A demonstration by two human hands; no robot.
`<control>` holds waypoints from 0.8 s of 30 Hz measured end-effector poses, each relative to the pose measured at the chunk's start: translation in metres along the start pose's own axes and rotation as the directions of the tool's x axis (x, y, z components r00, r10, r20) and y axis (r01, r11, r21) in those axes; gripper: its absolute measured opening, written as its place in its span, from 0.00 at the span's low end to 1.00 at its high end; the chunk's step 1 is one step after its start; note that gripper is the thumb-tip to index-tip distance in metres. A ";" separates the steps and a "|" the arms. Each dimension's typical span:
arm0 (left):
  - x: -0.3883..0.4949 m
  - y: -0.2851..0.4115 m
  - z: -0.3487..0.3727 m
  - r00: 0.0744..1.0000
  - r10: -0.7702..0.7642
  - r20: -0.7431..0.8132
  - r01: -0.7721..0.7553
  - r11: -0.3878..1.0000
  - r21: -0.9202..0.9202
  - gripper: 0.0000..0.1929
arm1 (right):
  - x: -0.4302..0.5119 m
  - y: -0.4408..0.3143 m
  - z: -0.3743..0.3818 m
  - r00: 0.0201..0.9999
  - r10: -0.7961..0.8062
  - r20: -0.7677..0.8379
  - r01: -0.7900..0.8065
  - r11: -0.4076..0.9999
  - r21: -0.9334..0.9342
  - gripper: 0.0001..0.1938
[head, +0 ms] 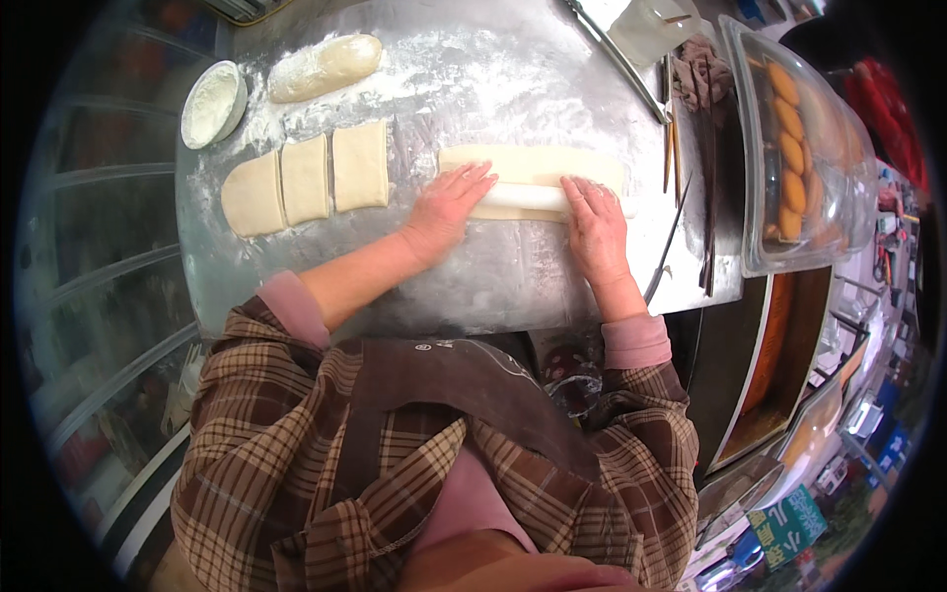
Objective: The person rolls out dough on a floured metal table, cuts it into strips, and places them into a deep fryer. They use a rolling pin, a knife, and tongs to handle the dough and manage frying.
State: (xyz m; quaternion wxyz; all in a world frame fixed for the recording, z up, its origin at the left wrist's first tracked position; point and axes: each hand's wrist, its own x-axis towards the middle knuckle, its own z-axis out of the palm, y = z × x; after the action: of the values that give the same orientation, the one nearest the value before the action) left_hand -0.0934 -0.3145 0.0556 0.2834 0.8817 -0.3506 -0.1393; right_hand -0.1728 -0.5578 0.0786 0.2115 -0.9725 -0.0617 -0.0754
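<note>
A white rolling pin (529, 197) lies lengthwise across a long flat sheet of dough (533, 161) on a floured metal table. My left hand (450, 203) rests with its fingers on the pin's left end, and my right hand (594, 218) presses flat on its right part. To the left, side by side, lie three cut dough pieces: one with a rounded end (252, 194), a middle one (305, 180) and a rectangular one (360, 166). Behind them sits a floured, unrolled dough log (325, 68). A bowl of flour (213, 105) stands at the table's left edge.
A knife (668, 248) lies at the table's right, near long dark sticks (709, 192) and a crumpled cloth (703, 70). Farther right stands a clear plastic cover (755, 148) over browned oblong food. A metal bar (618, 59) and a translucent container (651, 29) are at the back right.
</note>
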 end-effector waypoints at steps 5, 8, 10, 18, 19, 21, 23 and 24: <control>0.056 0.006 -0.015 0.995 -0.101 -0.019 0.102 0.946 0.306 0.33 | 0.052 0.026 0.030 0.984 0.158 0.085 -0.142 0.975 -0.174 0.43; 0.105 -0.008 -0.034 0.976 -0.213 -0.054 0.217 0.895 0.389 0.34 | 0.106 0.051 0.040 0.993 0.110 0.042 -0.103 0.986 -0.131 0.42; 0.112 -0.009 -0.036 0.984 -0.163 -0.072 0.174 0.803 0.570 0.33 | 0.112 0.053 0.040 0.996 0.092 0.017 -0.089 0.989 -0.116 0.40; -0.025 0.035 0.022 0.972 -0.221 0.079 0.207 0.965 0.160 0.32 | -0.045 -0.011 0.013 0.972 0.109 0.209 -0.081 0.987 -0.138 0.39; -0.021 0.034 0.020 0.974 -0.218 0.063 0.207 0.967 0.149 0.32 | -0.037 -0.005 0.015 0.980 0.083 0.182 -0.065 0.993 -0.103 0.39; 0.019 0.020 0.009 0.970 -0.245 -0.005 0.242 0.956 0.164 0.31 | 0.002 0.021 0.024 0.993 0.034 0.116 -0.031 0.999 -0.028 0.38; 0.062 0.004 -0.006 0.954 -0.286 -0.090 0.300 0.907 0.296 0.31 | 0.059 0.053 0.040 0.999 0.027 0.034 -0.021 0.984 -0.176 0.37; 0.094 -0.010 -0.016 0.956 -0.261 -0.136 0.294 0.873 0.390 0.31 | 0.083 0.066 0.047 0.999 -0.024 -0.046 0.016 0.987 -0.157 0.37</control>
State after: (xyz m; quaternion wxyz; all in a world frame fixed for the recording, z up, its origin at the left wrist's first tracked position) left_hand -0.0137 -0.3682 0.0579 0.0852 0.9671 -0.2301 -0.0676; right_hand -0.0754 -0.5907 0.0240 0.1349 -0.9834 -0.0603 -0.1053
